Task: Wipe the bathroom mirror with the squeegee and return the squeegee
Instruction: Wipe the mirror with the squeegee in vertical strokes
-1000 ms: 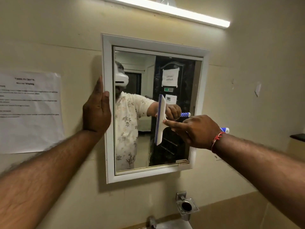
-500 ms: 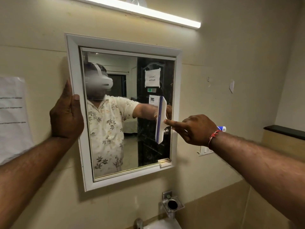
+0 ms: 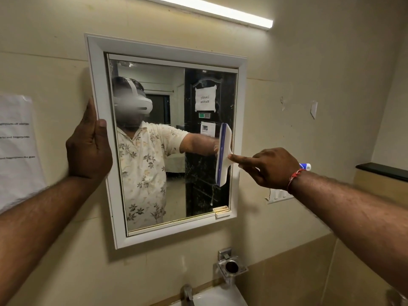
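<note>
White plastic with a blue rubber blade: the squeegee point(image 3: 223, 154) stands with its blade upright against the glass of the mirror point(image 3: 176, 184), close to the right inner edge of the white frame point(image 3: 165, 50) at about mid-height. The right hand point(image 3: 271, 167) grasps the handle, fingers curled round it and the index finger stretched forward onto the neck behind the head (a placement that probably adds pressure, so the blade seats evenly on the glass). The blue-and-white handle end point(image 3: 305, 166) projects past the wrist, beside a red thread point(image 3: 294, 177).

The left hand point(image 3: 89, 146) lies flat and released on the frame's left edge, thumb on the front face and fingers straight along the outer side. It holds nothing. Its likely purpose is to steady the frame against the push of the stroke.

Faint marks show on the glass below the squeegee, so wiping appears unfinished. The return step is not yet done, and no storage place can be identified. A metal holder point(image 3: 231, 267), a tap point(image 3: 188, 292) and a basin point(image 3: 220, 297) sit below the mirror.
</note>
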Tool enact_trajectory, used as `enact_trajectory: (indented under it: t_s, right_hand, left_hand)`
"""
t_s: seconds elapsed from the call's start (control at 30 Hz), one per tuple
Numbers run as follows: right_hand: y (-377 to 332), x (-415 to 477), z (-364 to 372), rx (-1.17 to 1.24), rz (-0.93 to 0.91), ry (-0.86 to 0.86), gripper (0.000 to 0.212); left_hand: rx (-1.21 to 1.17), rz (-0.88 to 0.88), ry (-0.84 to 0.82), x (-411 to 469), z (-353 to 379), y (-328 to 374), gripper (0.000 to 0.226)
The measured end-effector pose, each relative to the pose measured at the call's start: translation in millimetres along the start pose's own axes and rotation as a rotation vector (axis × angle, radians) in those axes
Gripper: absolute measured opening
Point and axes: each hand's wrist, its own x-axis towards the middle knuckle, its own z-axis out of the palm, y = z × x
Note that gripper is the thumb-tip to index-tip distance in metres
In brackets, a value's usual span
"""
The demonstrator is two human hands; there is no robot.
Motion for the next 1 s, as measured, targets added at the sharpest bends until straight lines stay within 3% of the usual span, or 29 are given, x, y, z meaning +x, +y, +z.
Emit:
enact_trajectory:
  t_s: [1.0]
  right_hand:
    - [7, -11, 3, 0.018, 0.02, -0.008, 0.051]
  left_hand:
    - [-0.009, -0.013, -0.009, -6, 4, -8, 0.048]
